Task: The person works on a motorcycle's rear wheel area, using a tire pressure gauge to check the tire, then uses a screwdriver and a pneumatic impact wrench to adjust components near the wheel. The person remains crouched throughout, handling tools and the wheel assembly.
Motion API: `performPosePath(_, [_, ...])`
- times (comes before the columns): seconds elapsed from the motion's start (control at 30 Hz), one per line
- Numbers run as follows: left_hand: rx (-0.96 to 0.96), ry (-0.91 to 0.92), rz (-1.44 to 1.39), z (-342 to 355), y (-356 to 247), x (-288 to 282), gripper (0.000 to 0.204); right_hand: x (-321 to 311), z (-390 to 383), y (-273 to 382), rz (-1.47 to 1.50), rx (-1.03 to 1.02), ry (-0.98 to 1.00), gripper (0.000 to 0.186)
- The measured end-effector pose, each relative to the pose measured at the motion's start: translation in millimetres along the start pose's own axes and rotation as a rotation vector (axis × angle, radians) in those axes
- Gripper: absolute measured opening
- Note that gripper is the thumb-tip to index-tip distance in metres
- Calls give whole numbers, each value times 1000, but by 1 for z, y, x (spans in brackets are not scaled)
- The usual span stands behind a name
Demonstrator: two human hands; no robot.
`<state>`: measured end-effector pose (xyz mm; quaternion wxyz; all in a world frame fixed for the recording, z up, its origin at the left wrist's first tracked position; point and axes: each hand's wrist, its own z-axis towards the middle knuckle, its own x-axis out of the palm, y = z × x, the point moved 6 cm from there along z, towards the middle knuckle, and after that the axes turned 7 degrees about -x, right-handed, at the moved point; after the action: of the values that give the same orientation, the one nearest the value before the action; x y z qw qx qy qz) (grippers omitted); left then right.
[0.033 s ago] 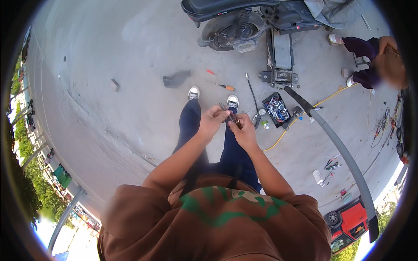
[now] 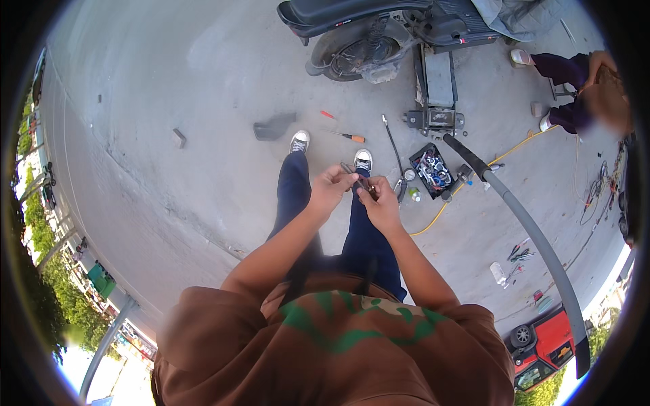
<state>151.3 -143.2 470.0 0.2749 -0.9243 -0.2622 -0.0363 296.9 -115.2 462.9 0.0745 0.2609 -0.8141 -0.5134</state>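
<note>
In front of my lower legs, both hands work close together on a small dark metal part, slender with a rod-like end point(image 2: 348, 168). My left hand point(image 2: 330, 189) pinches its left end between thumb and fingertips. The other end sits in the bent fingers of my right hand point(image 2: 381, 205), which partly cover it, so its exact kind does not show. Beyond my shoes lie an orange-handled screwdriver point(image 2: 355, 138) and a small red piece point(image 2: 327, 114). To the right is a black hose with a gauge point(image 2: 395, 145).
A scooter point(image 2: 359, 47) stands ahead beside a floor jack point(image 2: 439, 95). A black tray of metal parts point(image 2: 433, 169) lies right, near a yellow hose point(image 2: 433, 220). A long grey pole point(image 2: 528, 223) arcs across the right side. Another person point(image 2: 575, 95) sits at far right; a red vehicle point(image 2: 550, 345) stands behind.
The view has shifted slightly and my left foot appears a little farther forward. Both hands keep nearly the same place and hold on the dark part.
</note>
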Motion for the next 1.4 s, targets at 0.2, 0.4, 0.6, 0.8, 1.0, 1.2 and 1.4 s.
performPosePath(0.2, [-145, 164, 210, 100, -21, -47, 25, 37, 76, -45, 194, 89, -143, 19])
performPosePath(0.4, [-63, 138, 800, 241, -3, -192, 35, 95, 187, -135, 549, 93, -349, 30])
performPosePath(0.6, [-116, 58, 1572, 384, 13, -310, 39, 150, 289, -247, 694, 154, -424, 31])
performPosePath(0.8, [-94, -19, 2228, 509, 46, -358, 56, 179, 352, -307, 738, -32, -427, 26])
performPosePath(1.0, [-72, 385, 2231, 572, 97, -387, 57, 199, 392, -343, 858, -141, -455, 25])
performPosePath(1.2, [45, 431, 2134, 603, 23, -338, 56, 199, 415, -331, 971, -217, -499, 27])
performPosePath(1.4, [703, 362, 2007, 633, -4, -230, 34, 207, 412, -321, 1048, -162, -540, 21])
